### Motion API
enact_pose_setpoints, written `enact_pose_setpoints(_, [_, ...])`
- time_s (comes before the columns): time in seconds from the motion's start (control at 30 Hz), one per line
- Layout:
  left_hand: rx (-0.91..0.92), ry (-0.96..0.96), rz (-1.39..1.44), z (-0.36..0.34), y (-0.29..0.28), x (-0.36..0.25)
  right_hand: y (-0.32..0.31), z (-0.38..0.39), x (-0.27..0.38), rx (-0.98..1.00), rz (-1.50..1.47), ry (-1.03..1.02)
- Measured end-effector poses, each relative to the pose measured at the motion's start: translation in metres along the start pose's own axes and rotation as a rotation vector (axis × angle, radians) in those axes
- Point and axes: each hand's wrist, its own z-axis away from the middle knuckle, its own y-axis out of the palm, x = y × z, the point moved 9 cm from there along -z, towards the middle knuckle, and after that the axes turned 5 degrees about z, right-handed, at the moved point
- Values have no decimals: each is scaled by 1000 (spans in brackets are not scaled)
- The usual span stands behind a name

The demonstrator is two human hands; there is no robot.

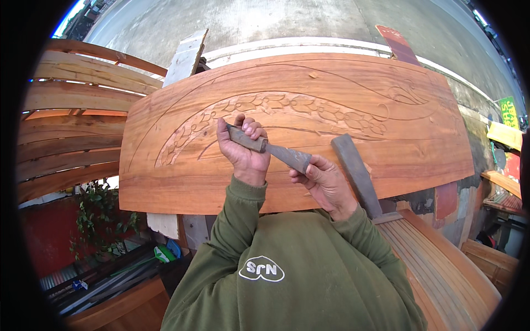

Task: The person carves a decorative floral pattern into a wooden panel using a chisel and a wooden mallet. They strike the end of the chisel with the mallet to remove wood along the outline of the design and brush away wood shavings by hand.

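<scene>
Above the near half of a carved wooden panel (176, 190), I hold a chisel (288, 157) slantwise in both hands. My left hand (247, 160) is closed around its worn wooden handle. With the fingers and thumb of my right hand (331, 190) I pinch the wide end of its grey metal blade; those fingers partly cover the edge. Beyond my hands, an arched band of leaf carving (279, 102) runs across the panel, with scroll lines cut around it. Just right of my right hand a long dark grey bar (356, 174) lies on the panel, its near end at the panel's front edge.
Slatted wood (77, 102) stands along the left, above a leafy plant (102, 220). Boards jut out beneath the panel's far side, one whitish (186, 55), one reddish (397, 44). A slatted wooden piece (441, 259) is close at my right. Small wood chips lie on the panel.
</scene>
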Motion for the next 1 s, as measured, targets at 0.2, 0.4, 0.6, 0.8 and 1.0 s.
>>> enact_pose_setpoints(0.2, [-19, 15, -13, -5, -2, 12, 3, 0, 16, -12, 3, -12])
enact_pose_setpoints(0.4, [-62, -13, -25, -13, -5, 29, -8, -3, 24, -42, -7, -64])
enact_pose_setpoints(0.6, [-140, -65, -36, -14, -15, 43, -14, -10, 29, -53, -5, -74])
enact_pose_setpoints(0.8, [-314, 5, -161, -8, -32, 48, -17, -19, 62, -198, 216, -410])
enact_pose_setpoints(1.0, [-168, 119, -413, 11, -14, 50, -28, -7, 79, -357, 417, -511])
